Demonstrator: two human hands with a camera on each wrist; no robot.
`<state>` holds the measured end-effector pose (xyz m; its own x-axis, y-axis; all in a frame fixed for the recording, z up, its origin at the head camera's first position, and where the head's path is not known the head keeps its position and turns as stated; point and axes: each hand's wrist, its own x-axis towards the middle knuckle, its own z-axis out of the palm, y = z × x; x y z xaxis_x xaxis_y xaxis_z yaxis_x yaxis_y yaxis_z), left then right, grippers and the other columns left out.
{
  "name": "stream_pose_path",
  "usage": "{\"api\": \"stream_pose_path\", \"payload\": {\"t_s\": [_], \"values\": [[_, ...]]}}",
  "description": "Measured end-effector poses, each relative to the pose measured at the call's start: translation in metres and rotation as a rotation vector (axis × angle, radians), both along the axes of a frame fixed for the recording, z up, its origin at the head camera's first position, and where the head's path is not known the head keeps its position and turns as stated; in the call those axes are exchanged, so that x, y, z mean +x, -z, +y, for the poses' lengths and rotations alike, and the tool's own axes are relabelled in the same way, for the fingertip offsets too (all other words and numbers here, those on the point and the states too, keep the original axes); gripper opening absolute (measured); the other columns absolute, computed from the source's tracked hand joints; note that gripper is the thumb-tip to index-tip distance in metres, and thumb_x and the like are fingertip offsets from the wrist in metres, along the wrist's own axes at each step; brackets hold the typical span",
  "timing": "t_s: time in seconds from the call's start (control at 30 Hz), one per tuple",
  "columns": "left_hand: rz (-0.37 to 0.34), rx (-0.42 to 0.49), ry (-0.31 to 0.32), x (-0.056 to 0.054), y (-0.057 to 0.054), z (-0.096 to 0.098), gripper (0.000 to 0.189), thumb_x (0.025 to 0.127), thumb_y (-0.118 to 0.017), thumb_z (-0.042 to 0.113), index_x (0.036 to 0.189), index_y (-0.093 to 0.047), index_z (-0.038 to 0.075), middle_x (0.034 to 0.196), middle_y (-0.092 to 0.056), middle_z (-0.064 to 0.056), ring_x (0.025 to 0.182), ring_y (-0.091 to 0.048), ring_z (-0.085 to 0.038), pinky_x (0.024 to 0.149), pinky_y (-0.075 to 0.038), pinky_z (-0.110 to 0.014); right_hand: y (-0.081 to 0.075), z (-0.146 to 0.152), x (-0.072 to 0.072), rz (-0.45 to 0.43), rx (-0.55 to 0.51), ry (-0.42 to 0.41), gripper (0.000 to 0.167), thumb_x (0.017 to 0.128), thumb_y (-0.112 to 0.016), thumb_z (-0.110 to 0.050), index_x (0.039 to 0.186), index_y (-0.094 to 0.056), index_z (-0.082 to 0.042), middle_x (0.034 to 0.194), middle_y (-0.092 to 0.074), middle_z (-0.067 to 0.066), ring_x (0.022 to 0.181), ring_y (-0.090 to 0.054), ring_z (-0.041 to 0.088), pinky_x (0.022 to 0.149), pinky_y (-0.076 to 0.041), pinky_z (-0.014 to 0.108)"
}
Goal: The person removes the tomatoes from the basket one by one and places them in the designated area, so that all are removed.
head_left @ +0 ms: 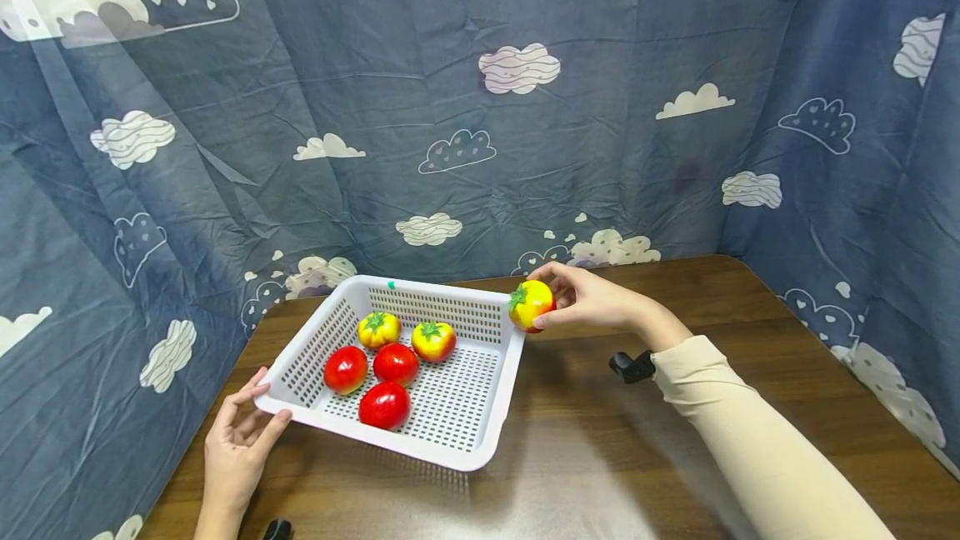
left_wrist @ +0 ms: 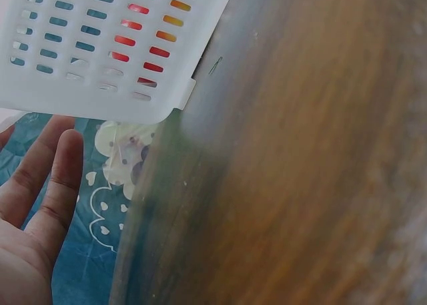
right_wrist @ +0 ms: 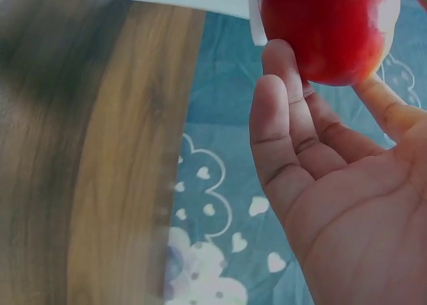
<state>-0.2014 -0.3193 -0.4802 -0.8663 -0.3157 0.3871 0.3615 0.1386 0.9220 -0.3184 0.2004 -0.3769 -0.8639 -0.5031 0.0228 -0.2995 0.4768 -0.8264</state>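
A white slotted plastic basket (head_left: 491,407) sits on the table with several red and yellow tomatoes inside, among them a red one (head_left: 385,405) near its front wall. My left hand (head_left: 236,444) holds the basket's near left corner, thumb and fingers at the rim. In the left wrist view, two fingers of this hand (left_wrist: 50,185) extend beside the basket wall (left_wrist: 100,51). Beside the far right corner, my right hand (head_left: 581,298) grips a yellow and red tomato (head_left: 531,305), its green leaves facing the basket. The right wrist view shows this tomato's red side (right_wrist: 327,31) against the fingertips.
The brown wooden table (head_left: 600,448) extends right and in front of the basket. A blue cloth with cloud prints (head_left: 420,65) hangs behind and at both sides. Black straps (head_left: 632,367) show at the wrists.
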Motion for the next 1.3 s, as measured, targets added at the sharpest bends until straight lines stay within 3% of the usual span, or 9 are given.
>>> {"api": "stream_pose_path", "payload": {"t_s": [0.73, 0.97, 1.3], "values": [[0.004, 0.003, 0.004, -0.001, 0.002, -0.001, 0.05, 0.084, -0.071, -0.028, 0.131, -0.056, -0.018, 0.147, -0.066, 0.005, 0.099, -0.076, -0.001, 0.082, -0.062, -0.014, 0.043, 0.047, -0.01, -0.057, -0.129, 0.054, 0.072, 0.087, -0.088, -0.012, 0.143, -0.045, -0.001, 0.129, -0.068, 0.023, 0.1, -0.074, 0.023, 0.088, -0.061, 0.023], [0.001, 0.005, 0.003, -0.001, 0.001, -0.001, 0.05, 0.084, -0.071, -0.028, 0.131, -0.056, -0.018, 0.149, -0.065, 0.002, 0.099, -0.076, -0.001, 0.081, -0.062, -0.014, 0.057, 0.054, -0.012, -0.084, -0.159, 0.054, 0.072, 0.086, -0.087, -0.009, 0.142, -0.043, 0.004, 0.125, -0.067, 0.024, 0.098, -0.074, 0.022, 0.088, -0.06, 0.022], [0.001, -0.003, -0.004, -0.001, 0.0, -0.001, 0.05, 0.084, -0.071, -0.028, 0.13, -0.057, -0.018, 0.146, -0.066, 0.007, 0.098, -0.076, -0.001, 0.081, -0.062, -0.014, 0.077, 0.059, -0.013, -0.142, -0.175, 0.039, 0.073, 0.085, -0.088, -0.007, 0.142, -0.045, 0.005, 0.124, -0.069, 0.023, 0.1, -0.074, 0.026, 0.083, -0.061, 0.025]]}}
